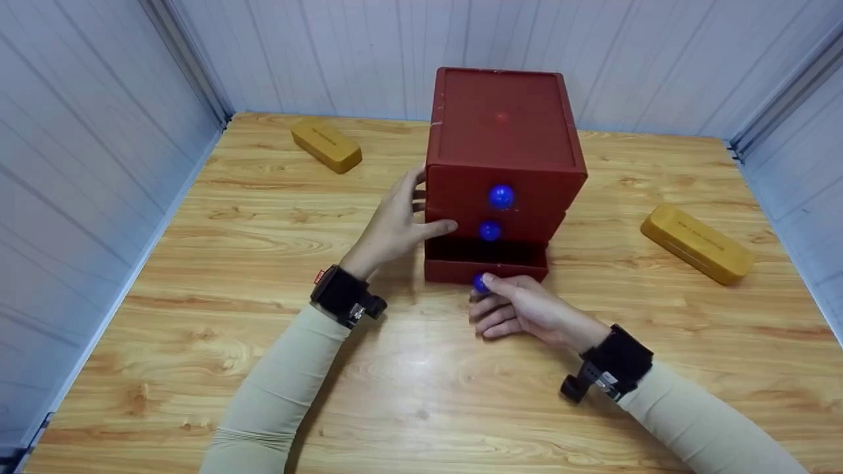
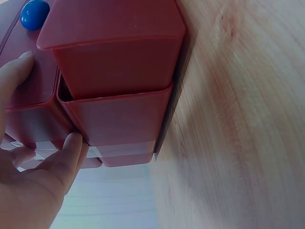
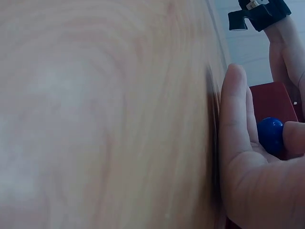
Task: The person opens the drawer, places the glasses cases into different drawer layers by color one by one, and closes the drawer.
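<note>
A dark red cabinet [image 1: 510, 125] with three stacked drawers, each with a round blue knob, stands on the wooden table. Its bottom drawer [image 1: 448, 271] is pulled part-way out. The right hand [image 1: 527, 309] pinches that drawer's blue knob [image 3: 270, 135] between thumb and fingers. Along the cabinet's left side lies the left hand [image 1: 395, 220], fingers against the side wall and thumb across the front near the middle knob [image 1: 490, 231]. In the left wrist view the drawer's side [image 2: 119, 67] sticks out past its housing, and the left fingertips touch the side wall.
One yellow oblong block [image 1: 327, 145] lies at the back left of the table [image 1: 263, 224]. Another yellow block [image 1: 698, 243] lies to the right of the cabinet. Pale panelled walls [image 1: 342, 52] close off the back and both sides.
</note>
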Motion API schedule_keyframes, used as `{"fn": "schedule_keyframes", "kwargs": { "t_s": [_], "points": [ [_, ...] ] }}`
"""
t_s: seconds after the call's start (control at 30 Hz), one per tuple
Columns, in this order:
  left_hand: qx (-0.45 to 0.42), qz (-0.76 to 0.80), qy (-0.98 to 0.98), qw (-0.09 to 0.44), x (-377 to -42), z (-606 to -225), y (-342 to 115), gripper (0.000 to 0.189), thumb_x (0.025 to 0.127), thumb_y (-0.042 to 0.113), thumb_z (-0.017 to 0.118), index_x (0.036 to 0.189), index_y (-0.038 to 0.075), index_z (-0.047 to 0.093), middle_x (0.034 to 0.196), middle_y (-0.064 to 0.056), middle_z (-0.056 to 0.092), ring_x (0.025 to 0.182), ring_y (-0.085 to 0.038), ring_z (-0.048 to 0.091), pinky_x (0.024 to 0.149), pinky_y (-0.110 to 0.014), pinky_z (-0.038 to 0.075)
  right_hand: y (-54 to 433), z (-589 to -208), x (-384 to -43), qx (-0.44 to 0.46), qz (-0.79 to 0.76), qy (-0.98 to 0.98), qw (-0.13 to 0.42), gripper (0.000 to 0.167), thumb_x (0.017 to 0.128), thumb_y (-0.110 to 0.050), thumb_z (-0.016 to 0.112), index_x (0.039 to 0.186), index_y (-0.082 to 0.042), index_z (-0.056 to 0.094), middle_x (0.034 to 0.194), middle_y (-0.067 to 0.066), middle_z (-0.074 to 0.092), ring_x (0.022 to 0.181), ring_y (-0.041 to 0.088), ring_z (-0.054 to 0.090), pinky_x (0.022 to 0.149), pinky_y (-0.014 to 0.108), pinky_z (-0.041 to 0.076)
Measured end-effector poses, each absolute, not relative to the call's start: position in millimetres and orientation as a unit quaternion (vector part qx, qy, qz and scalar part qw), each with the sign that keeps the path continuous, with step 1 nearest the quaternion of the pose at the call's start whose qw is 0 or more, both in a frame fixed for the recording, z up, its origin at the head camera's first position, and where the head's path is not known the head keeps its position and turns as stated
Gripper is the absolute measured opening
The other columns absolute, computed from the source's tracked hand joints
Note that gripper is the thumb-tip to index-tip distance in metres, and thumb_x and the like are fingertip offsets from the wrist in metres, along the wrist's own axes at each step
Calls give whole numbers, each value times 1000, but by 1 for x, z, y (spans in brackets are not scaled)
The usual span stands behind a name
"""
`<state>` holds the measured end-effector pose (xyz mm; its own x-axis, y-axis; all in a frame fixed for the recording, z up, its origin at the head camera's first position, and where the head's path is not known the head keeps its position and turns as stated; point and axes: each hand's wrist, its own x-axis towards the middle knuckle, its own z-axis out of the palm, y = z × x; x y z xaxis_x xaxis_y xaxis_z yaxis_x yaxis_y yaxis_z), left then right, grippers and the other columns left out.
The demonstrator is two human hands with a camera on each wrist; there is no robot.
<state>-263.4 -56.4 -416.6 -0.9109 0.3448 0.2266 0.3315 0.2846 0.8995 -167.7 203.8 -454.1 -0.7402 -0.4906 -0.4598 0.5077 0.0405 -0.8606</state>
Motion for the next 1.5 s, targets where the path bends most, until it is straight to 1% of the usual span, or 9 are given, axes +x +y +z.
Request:
{"fn": "schedule_keyframes", "kwargs": {
  "t_s": [0.23, 0.33, 0.53, 0.77, 0.9, 1.13, 1.3, 1.5],
  "points": [
    [214, 562, 799, 3, -263, -416, -57, 93, 84, 27, 94, 160, 23, 40, 157, -2, 50, 133, -18, 59, 107, -31, 53, 204, -454, -162, 5, -690, 623, 368, 60, 113, -42, 51, 139, 12, 56, 108, 15, 78, 89, 25, 79, 82, 39, 66],
    [217, 563, 797, 1, -262, -416, -57, 93, 84, 26, 94, 160, 23, 40, 156, -2, 50, 132, -18, 59, 107, -31, 54, 204, -454, -159, 4, -689, 622, 372, 59, 113, -42, 51, 139, 12, 56, 108, 15, 78, 89, 26, 79, 82, 40, 66],
    [219, 560, 799, -2, -263, -416, -57, 91, 84, 29, 93, 159, 21, 42, 156, -3, 50, 130, -21, 61, 106, -31, 54, 204, -454, -150, 0, -687, 619, 380, 58, 113, -41, 51, 137, 12, 57, 106, 15, 78, 89, 26, 79, 82, 40, 66],
    [217, 559, 800, -2, -264, -417, -57, 93, 83, 27, 94, 159, 23, 41, 155, -2, 51, 131, -17, 60, 105, -31, 55, 202, -455, -143, -1, -689, 617, 380, 56, 113, -40, 51, 135, 11, 58, 103, 14, 78, 86, 25, 79, 80, 39, 66],
    [212, 560, 801, 1, -264, -417, -56, 94, 83, 25, 95, 160, 22, 41, 157, -3, 50, 130, -18, 61, 105, -31, 55, 202, -455, -140, -1, -689, 615, 383, 57, 113, -40, 52, 135, 12, 58, 104, 15, 78, 85, 25, 79, 80, 39, 66],
    [210, 560, 801, 3, -264, -416, -56, 93, 83, 28, 94, 159, 22, 41, 156, -2, 50, 128, -18, 63, 104, -30, 55, 203, -454, -134, -2, -688, 615, 385, 58, 113, -40, 51, 137, 13, 57, 104, 15, 78, 85, 24, 79, 80, 39, 66],
    [211, 559, 802, 4, -263, -416, -57, 92, 84, 29, 93, 160, 22, 41, 156, -2, 50, 128, -18, 63, 104, -29, 55, 203, -454, -129, 6, -683, 618, 388, 58, 113, -41, 52, 137, 11, 58, 105, 16, 78, 86, 25, 79, 80, 39, 66],
    [210, 567, 796, 8, -263, -417, -57, 92, 84, 28, 94, 159, 22, 41, 156, -3, 50, 127, -19, 64, 104, -32, 56, 203, -455, -122, 5, -681, 619, 390, 55, 113, -40, 52, 135, 10, 59, 104, 15, 78, 86, 25, 79, 80, 39, 66]
  ]
}}
